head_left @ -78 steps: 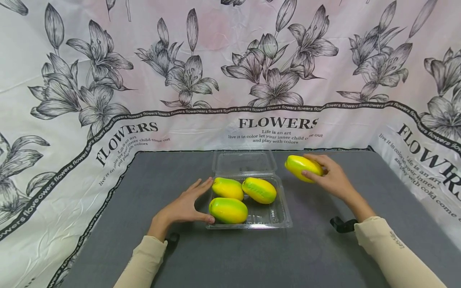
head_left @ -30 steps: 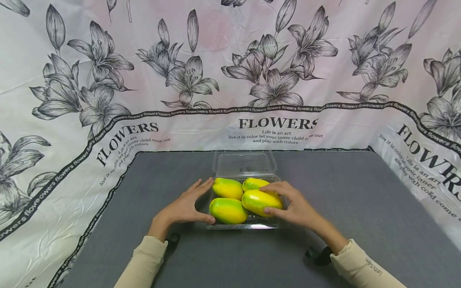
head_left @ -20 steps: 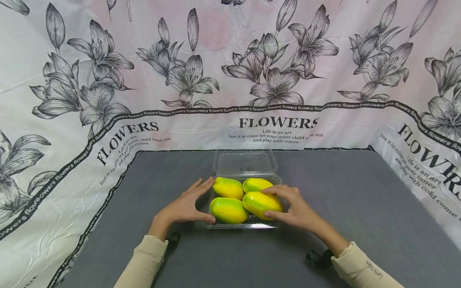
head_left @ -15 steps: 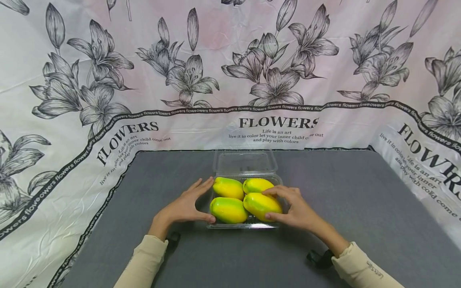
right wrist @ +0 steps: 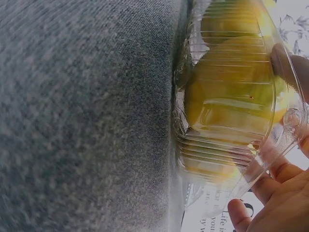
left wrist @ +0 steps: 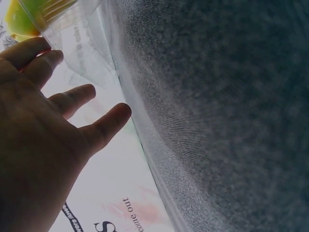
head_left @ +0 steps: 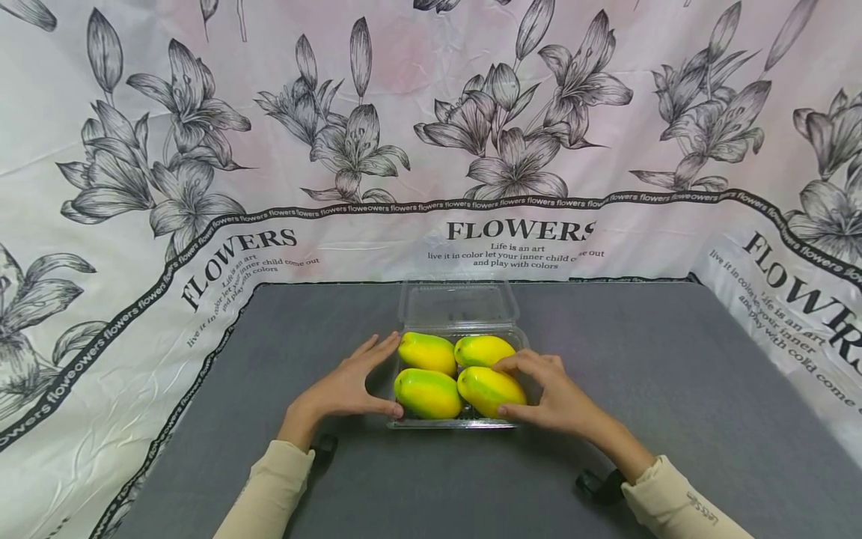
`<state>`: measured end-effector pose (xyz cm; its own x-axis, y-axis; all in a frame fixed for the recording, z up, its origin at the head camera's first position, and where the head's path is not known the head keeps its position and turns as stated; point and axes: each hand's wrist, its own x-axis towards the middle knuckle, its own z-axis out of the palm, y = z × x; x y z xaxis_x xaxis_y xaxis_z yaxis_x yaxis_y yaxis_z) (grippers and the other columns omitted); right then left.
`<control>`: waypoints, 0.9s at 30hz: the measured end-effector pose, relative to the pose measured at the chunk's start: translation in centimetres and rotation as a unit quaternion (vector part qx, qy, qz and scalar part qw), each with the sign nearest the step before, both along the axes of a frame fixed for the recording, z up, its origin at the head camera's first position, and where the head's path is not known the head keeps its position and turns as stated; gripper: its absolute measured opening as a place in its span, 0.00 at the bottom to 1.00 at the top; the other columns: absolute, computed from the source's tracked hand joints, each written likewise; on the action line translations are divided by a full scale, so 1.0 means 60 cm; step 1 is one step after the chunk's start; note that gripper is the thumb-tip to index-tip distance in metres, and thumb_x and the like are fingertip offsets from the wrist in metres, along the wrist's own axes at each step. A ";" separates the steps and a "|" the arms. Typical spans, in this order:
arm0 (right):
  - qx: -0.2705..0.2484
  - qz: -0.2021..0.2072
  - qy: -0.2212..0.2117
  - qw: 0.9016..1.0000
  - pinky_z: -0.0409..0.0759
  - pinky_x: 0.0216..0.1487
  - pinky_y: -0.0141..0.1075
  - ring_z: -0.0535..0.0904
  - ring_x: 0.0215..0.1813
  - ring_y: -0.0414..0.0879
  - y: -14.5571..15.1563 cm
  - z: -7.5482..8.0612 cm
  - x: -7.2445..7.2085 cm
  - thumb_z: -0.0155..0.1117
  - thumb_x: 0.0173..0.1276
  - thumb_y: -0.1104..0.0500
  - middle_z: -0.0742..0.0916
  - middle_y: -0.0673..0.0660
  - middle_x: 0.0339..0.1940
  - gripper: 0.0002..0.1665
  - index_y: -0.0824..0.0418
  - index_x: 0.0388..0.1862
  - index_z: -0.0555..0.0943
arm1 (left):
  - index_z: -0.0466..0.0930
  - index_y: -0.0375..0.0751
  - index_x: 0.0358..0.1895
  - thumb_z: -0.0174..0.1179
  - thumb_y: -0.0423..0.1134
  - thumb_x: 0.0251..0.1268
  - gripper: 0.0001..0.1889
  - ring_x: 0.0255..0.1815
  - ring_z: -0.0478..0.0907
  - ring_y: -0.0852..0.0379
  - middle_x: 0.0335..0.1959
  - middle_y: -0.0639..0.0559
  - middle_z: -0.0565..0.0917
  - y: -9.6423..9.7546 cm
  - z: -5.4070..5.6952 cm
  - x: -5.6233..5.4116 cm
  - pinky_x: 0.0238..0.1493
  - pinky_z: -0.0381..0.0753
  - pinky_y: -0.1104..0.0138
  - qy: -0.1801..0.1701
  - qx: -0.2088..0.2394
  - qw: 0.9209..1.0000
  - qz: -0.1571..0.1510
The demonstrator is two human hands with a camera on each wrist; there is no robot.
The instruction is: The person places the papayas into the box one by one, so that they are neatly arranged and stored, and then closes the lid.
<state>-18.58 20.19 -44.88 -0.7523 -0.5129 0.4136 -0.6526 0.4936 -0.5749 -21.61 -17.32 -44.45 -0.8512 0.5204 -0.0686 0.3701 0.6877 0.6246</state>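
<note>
Several yellow-green mangoes lie in a clear plastic clamshell container (head_left: 450,424), two at the back and two in front. My right hand (head_left: 555,393) holds the front right mango (head_left: 490,391), thumb at its near end and index finger on its far side. In the right wrist view, other fingers (right wrist: 285,171) are outside the clear wall. The back right mango (head_left: 482,350) lies just behind. My left hand (head_left: 343,385) is spread along the container's left side, near the back left mango (head_left: 427,352) and the front left mango (head_left: 427,394), its thumb at the front corner.
The container's raised lid (head_left: 459,305) leans back behind the fruit. A grey cloth (head_left: 431,486) covers the table. Behind and at both sides hangs a white flower-printed sheet (head_left: 377,239). Black straps (head_left: 599,485) show by the wrists.
My right hand has brought a mango from the right of the container into its front right space, where it has sunk lower beside the others. The left hand has stayed in place.
</note>
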 end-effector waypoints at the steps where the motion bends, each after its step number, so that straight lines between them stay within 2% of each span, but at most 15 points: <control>1: -0.001 0.000 0.001 1.000 0.57 0.56 0.47 0.79 0.52 0.41 0.000 0.000 0.000 0.85 0.51 0.54 0.85 0.46 0.52 0.33 0.49 0.57 0.81 | 0.43 0.64 0.84 0.75 0.68 0.46 0.64 0.87 0.34 0.43 0.85 0.65 0.45 0.000 0.000 0.000 0.73 0.47 0.25 -0.001 0.001 1.000 0.001; 10: -0.017 0.000 0.012 1.000 0.57 0.53 0.43 0.80 0.50 0.44 0.000 0.003 -0.005 0.83 0.54 0.56 0.85 0.49 0.49 0.30 0.53 0.56 0.83 | 0.43 0.63 0.84 0.76 0.67 0.46 0.63 0.87 0.34 0.42 0.86 0.63 0.45 0.001 0.002 0.000 0.73 0.46 0.25 0.001 0.004 1.000 -0.004; 13: -0.028 -0.009 0.003 1.000 0.58 0.52 0.45 0.80 0.50 0.47 0.002 0.006 -0.010 0.81 0.56 0.57 0.85 0.51 0.48 0.29 0.55 0.57 0.83 | 0.43 0.63 0.84 0.76 0.67 0.47 0.63 0.87 0.34 0.42 0.86 0.62 0.45 0.000 0.002 -0.001 0.73 0.46 0.25 0.003 0.005 1.000 -0.007; 20: -0.052 -0.044 -0.027 0.997 0.73 0.58 0.59 0.78 0.55 0.52 0.014 0.010 -0.027 0.78 0.61 0.59 0.84 0.55 0.55 0.29 0.55 0.62 0.82 | 0.44 0.62 0.84 0.76 0.66 0.47 0.63 0.87 0.34 0.41 0.86 0.61 0.46 -0.001 0.003 -0.001 0.73 0.46 0.25 0.003 0.011 1.000 -0.008; 27: -0.065 -0.082 -0.063 0.993 0.70 0.62 0.59 0.76 0.60 0.55 0.035 0.007 -0.049 0.74 0.66 0.58 0.82 0.59 0.62 0.32 0.57 0.68 0.77 | 0.44 0.61 0.84 0.76 0.66 0.47 0.63 0.87 0.34 0.42 0.86 0.62 0.46 -0.001 0.003 0.001 0.73 0.45 0.25 -0.001 0.010 1.000 -0.005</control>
<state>-21.52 22.31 -44.48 -0.8709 -0.3277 0.3662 -0.4890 0.5031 -0.7126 -21.54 -17.39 -44.28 -0.8458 0.5301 -0.0602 0.3752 0.6711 0.6395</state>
